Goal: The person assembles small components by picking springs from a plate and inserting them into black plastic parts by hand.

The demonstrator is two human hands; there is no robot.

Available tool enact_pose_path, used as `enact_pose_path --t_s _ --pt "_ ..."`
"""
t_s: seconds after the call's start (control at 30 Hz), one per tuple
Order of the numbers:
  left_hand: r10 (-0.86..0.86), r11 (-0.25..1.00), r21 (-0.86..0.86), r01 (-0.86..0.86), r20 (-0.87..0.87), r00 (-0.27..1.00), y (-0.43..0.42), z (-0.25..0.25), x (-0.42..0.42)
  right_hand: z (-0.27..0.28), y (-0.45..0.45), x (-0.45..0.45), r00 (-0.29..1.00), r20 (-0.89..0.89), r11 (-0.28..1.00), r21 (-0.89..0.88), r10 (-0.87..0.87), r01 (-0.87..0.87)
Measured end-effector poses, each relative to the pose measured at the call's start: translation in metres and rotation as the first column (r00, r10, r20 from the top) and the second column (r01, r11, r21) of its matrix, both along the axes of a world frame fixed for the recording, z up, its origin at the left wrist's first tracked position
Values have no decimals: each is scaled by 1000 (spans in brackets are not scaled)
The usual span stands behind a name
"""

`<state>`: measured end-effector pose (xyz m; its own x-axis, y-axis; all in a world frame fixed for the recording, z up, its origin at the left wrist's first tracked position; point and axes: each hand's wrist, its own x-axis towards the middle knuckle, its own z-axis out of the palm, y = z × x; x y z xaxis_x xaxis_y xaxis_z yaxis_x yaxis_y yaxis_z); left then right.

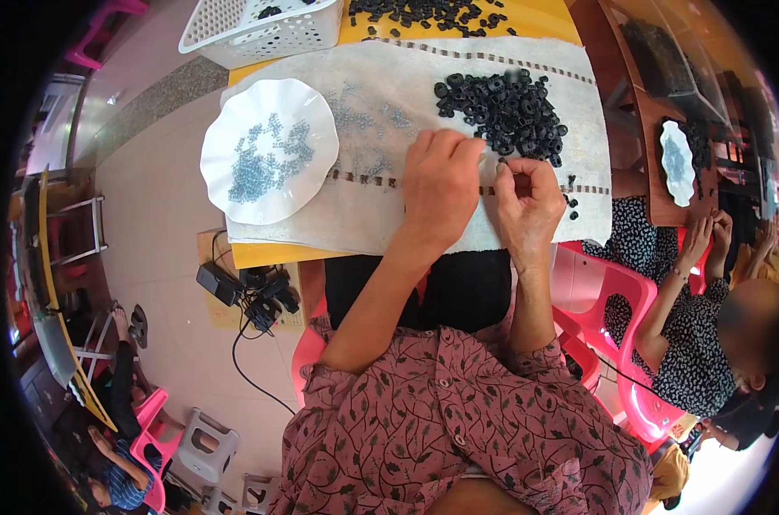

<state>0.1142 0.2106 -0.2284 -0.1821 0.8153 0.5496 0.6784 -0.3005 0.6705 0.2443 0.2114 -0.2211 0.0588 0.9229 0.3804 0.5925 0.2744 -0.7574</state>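
Curled over the white cloth (389, 77), my left hand (442, 184) has its thumb and fingers pressed together; what they hold, if anything, is too small to tell. Beside it, my right hand (531, 202) pinches a small black part (502, 160) between thumb and forefinger. The fingertips of both hands are close but apart. Just beyond them lies a heap of black ring-shaped parts (514, 107). Small clear bluish pieces (359, 116) are scattered left of my left hand, and more lie in a white scalloped plate (308, 197) at the left.
At the far edge stand a white perforated basket (278, 39) and more black parts (432, 12) on the yellow tabletop (548, 19). A few black rings (572, 203) lie right of my right hand. Another person (685, 326) sits at a brown table (655, 172) on the right.
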Motion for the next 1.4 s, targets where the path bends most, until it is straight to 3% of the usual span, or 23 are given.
enact_pose_path --t_s 0.07,0.17,0.4,0.5,0.57,0.6,0.67,0.7,0.77,0.8,0.87,0.9,0.97,1.07,1.4 --pt "-84 996 4 85 -60 995 15 1 5 1 -3 3 1000 -7 1000 -16 -4 4" --pt "-102 992 -90 93 -114 988 29 2 16 2 -6 8 999 -16 997 -65 -41 40" --pt "-119 984 -145 98 -139 983 39 -7 22 6 -8 13 999 45 1000 7 -14 14" --pt "-135 986 -104 130 -42 990 37 -10 17 6 -8 17 997 80 1000 22 20 -22" --pt "-182 983 -3 186 177 967 30 -4 9 5 -10 17 997 68 999 31 38 -40" --pt "-182 983 -4 186 176 967 24 -1 5 4 -11 17 999 19 999 9 31 -31" --pt "-187 932 -161 325 556 810 10 11 -3 2 -12 15 999 -32 999 -16 28 -28" --pt "-182 933 -163 320 555 812 4 12 -5 1 -14 14 998 -66 999 -46 25 -28" --pt "-147 894 -95 437 860 489 -4 12 -9 -1 -16 10 994 -103 996 -77 27 -35" --pt "-144 896 -97 434 859 490 -8 14 -12 -1 -18 7 978 -207 989 -138 30 -59" --pt "-95 874 -4 486 979 180 -15 19 -16 -1 -20 3 951 -309 976 -196 29 -93" --pt "-94 876 -5 483 979 180 -20 19 -18 0 -21 1 932 -361 968 -217 41 -126" --pt "-13 857 39 514 999 -53 -28 18 -21 4 -23 -3 910 -411 957 -237 57 -167" --pt "-10 862 92 499 986 -165 -33 11 -24 9 -25 -9 846 -530 934 -270 58 -234" --pt "49 893 32 449 985 -168 -49 7 -30 12 -27 -20 846 -513 930 -223 143 -292"
